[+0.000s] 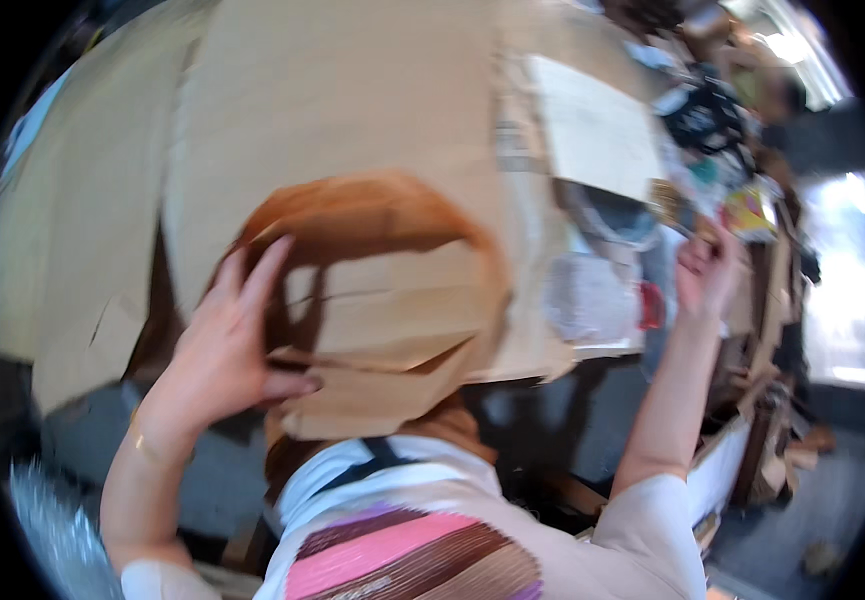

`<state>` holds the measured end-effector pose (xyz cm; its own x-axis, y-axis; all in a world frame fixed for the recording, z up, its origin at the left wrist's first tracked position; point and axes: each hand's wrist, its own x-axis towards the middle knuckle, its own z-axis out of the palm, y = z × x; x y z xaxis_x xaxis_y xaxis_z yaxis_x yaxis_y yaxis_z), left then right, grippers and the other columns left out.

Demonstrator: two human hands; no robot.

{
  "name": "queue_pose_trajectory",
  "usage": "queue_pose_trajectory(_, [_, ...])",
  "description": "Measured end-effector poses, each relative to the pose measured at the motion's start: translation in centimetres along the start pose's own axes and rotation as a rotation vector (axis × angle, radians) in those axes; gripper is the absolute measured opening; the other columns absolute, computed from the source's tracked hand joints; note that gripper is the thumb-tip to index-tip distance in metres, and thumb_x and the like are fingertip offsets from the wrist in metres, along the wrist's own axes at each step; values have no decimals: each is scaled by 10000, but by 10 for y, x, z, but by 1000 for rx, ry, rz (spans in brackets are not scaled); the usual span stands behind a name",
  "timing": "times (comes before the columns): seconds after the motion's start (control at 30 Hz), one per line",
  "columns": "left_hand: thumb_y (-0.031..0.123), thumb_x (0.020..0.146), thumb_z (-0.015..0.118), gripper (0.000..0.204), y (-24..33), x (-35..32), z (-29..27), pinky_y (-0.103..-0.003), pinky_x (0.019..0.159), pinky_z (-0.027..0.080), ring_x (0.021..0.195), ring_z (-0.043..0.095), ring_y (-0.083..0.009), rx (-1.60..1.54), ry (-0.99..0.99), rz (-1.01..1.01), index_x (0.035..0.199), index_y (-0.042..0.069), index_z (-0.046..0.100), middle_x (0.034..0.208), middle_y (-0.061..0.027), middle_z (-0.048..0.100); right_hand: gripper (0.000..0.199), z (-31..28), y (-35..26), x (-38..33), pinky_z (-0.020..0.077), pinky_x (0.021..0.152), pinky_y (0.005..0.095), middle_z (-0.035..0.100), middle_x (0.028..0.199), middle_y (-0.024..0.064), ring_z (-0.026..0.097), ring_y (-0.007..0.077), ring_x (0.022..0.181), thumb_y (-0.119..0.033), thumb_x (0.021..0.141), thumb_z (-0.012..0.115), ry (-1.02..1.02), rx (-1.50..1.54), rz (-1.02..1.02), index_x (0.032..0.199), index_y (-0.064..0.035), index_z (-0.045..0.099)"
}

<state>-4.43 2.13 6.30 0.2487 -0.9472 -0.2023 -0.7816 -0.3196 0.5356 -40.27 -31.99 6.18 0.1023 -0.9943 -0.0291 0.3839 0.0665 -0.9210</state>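
In front of me lies an orange-brown, soft-looking piece [382,200] with a rounded outline, curving around a tan cardboard-like surface [392,300]. My left hand [232,345] rests at the left side of this piece, fingers and thumb spread apart over its edge. On the right, my right hand [707,265] has its fingers closed around a brush. The yellowish bristles of this brush [664,200] are beside a grey bowl-like container [607,215], partly covered by a white board. Whether the bristles touch the container I cannot tell. Motion blurs parts of the picture.
Large brown cardboard sheets [342,90] cover the table. A white board [597,125] lies to the right, with a crumpled whitish cloth or paper [589,297] and a red object [650,305] nearer me. Dark and coloured clutter [707,115] fills the far right. Clear plastic [57,530] is at lower left.
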Motion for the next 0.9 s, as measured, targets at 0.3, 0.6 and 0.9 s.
queue_pose_trajectory(0.3, [183, 522, 908, 1236, -20, -4, 6, -427, 1121, 300, 1342, 324, -406, -232, -11, 63, 1503, 65, 165, 1436, -228, 340, 88, 216, 118, -208, 438, 589, 234, 601, 727, -9, 527, 57, 652, -56, 896, 606, -588, -426, 246, 818, -17, 617])
queue_pose_trajectory(0.6, [204, 587, 852, 1124, -21, -6, 17, -462, 1010, 441, 1233, 440, -471, -118, 28, 66, 1495, 160, 192, 1417, -299, 327, 85, 195, 123, -215, 459, 600, 235, 600, 701, -6, 555, 78, 654, -73, 878, 649, -735, -547, 141, 821, -15, 627])
queue_pose_trajectory(0.9, [191, 561, 859, 1071, -16, -3, 17, -428, 1103, 342, 1333, 342, -416, -130, 0, 2, 1453, 84, 276, 1466, -226, 304, 78, 133, 88, -172, 455, 588, 236, 601, 642, 30, 539, 68, 615, -39, 823, 642, -662, -957, -112, 761, 4, 628])
